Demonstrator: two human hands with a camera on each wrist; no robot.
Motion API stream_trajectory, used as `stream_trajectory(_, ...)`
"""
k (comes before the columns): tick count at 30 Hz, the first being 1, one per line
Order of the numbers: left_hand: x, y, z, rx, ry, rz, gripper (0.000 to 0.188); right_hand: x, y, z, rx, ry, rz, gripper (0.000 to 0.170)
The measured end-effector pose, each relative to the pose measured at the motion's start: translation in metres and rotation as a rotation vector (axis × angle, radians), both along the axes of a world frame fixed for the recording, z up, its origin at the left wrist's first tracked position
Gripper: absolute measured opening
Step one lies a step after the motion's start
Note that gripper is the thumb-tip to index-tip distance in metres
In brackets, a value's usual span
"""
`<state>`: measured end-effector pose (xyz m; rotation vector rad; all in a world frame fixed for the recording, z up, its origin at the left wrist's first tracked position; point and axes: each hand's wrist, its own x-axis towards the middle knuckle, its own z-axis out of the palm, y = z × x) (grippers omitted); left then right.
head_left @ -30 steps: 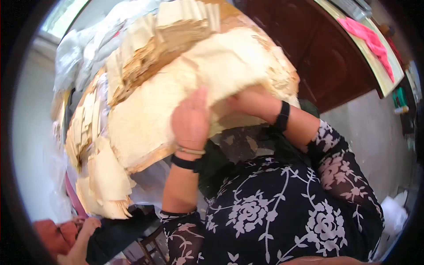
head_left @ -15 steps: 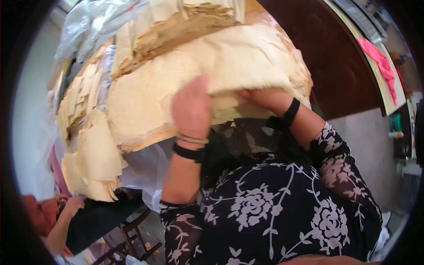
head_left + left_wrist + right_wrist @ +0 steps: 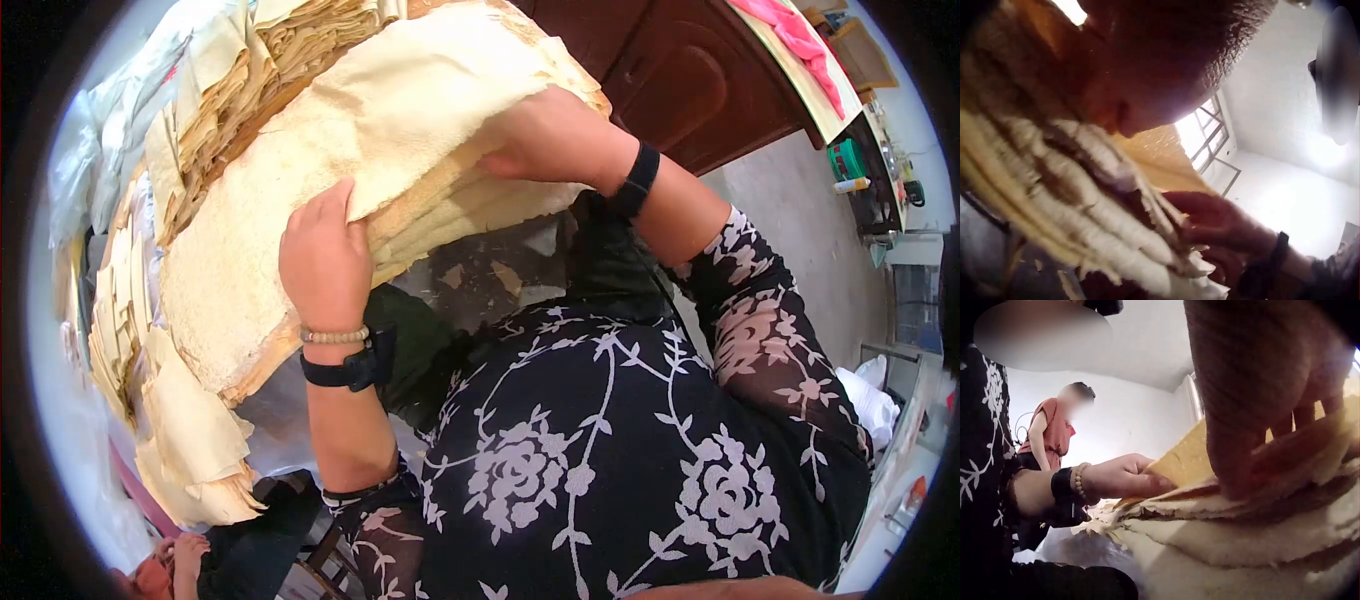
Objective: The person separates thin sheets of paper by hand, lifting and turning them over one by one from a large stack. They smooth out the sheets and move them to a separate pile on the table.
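A wide, thin pale-yellow sheet (image 3: 420, 95) lies uppermost on a thick stack of similar layers, its near edge lifted. My left hand (image 3: 325, 250) pinches that edge at the left; the right wrist view shows the thumb of the left hand (image 3: 1129, 478) on top of the sheet's corner. Farther right along the same edge, my right hand (image 3: 555, 140) grips the sheet, part of its fingers hidden by it. Below the raised edge, the layered sheets (image 3: 1229, 537) show ragged, wavy borders.
Folded bundles of sheets (image 3: 215, 90) line the stack's far side, with more pieces (image 3: 195, 430) hanging at the left. Clear plastic (image 3: 75, 180) lies beyond. A dark red cabinet (image 3: 690, 80) stands at the right. Another person (image 3: 1047, 428) in a rust-coloured top is to the left.
The left hand has moved left along the sheet and now pinches its edge. The lifted edge has opened wider, showing the layers beneath. The head view has shifted.
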<state>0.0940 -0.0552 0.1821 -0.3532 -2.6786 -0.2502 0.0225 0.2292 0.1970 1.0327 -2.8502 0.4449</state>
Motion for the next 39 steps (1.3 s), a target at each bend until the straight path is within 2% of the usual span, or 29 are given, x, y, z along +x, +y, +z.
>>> stream_trajectory(2,0.002,0.0,0.009,0.027,-0.108,0.03,0.038,-0.004,-0.001,0.007,-0.018,0.188,0.082,0.024)
stream_trajectory(6,0.004,0.029,0.024,0.08,-0.001,-0.042,0.044,-0.011,-0.008,0.031,0.038,0.296,0.008,0.018)
stream_trajectory(8,-0.002,0.044,0.027,0.068,0.136,-0.069,0.043,-0.02,-0.016,0.037,-0.159,0.561,0.059,0.016)
stream_trajectory(9,-0.007,0.043,0.024,0.067,0.135,-0.077,0.043,-0.021,-0.019,0.042,-0.269,0.624,0.111,0.007)
stream_trajectory(10,-0.013,0.036,0.017,0.059,0.127,0.035,0.04,-0.022,-0.018,0.052,-0.268,0.626,0.104,0.007)
stream_trajectory(11,-0.018,0.03,0.014,0.05,0.117,0.147,0.038,-0.022,-0.017,0.064,-0.487,0.644,0.215,0.014)
stream_trajectory(13,-0.024,0.026,0.035,0.157,0.079,0.229,0.03,-0.005,-0.019,0.053,-0.773,0.577,0.03,0.009)
stream_trajectory(14,-0.025,0.023,0.043,0.233,0.03,0.283,0.029,0.013,-0.008,0.055,-0.788,0.553,-0.024,0.016)
stream_trajectory(16,-0.028,0.017,0.042,0.29,0.087,0.24,0.029,0.058,-0.002,0.034,-1.204,-0.305,-0.205,0.02)
stream_trajectory(18,-0.031,0.015,0.042,0.341,0.141,0.189,0.029,0.084,0.008,0.02,-1.34,-1.015,-0.375,0.034)
stream_trajectory(19,-0.03,0.015,0.04,0.364,0.137,0.177,0.03,0.082,0.012,0.005,-1.348,-1.013,-0.383,0.034)
stream_trajectory(21,-0.026,0.021,0.042,0.386,0.121,0.151,0.031,0.08,0.021,-0.021,-1.559,-1.296,-0.525,0.045)
stream_trajectory(23,-0.019,0.033,0.056,0.275,-0.152,0.305,0.033,0.077,0.022,-0.024,-1.567,-1.384,-0.544,0.046)
stream_trajectory(26,-0.009,0.033,0.038,0.248,-0.189,0.238,0.037,0.076,0.019,-0.025,-1.59,-1.533,-0.559,0.043)
stream_trajectory(27,-0.007,0.03,0.022,0.237,-0.057,0.118,0.045,0.078,0.017,-0.026,-1.6,-1.604,-0.568,0.04)
stream_trajectory(28,-0.005,0.029,0.011,0.237,-0.06,0.12,0.045,0.078,0.015,-0.026,-1.598,-1.608,-0.57,0.04)
stream_trajectory(30,-0.001,0.033,0.002,-0.012,-0.01,-0.019,0.049,0.076,0.008,-0.022,-1.66,-1.466,-0.484,0.038)
stream_trajectory(32,0.003,0.039,0.0,-0.041,-0.048,-0.031,0.054,0.07,0.004,-0.016,-1.644,-1.386,-0.449,0.04)
stream_trajectory(34,0.003,0.046,-0.001,0.008,0.063,-0.095,0.061,0.063,-0.003,-0.005,-1.633,-1.301,-0.407,0.042)
stream_trajectory(36,0.002,0.058,0.006,0.023,0.095,-0.077,0.06,0.057,-0.012,0.01,-1.58,-1.103,-0.199,0.045)
stream_trajectory(38,-0.005,0.06,0.013,0.04,0.128,-0.055,0.06,0.052,-0.02,0.021,-1.609,-1.12,-0.144,0.047)
stream_trajectory(39,-0.01,0.059,0.016,0.012,0.058,0.08,0.053,0.049,-0.022,0.024,-1.588,-1.137,-0.067,0.047)
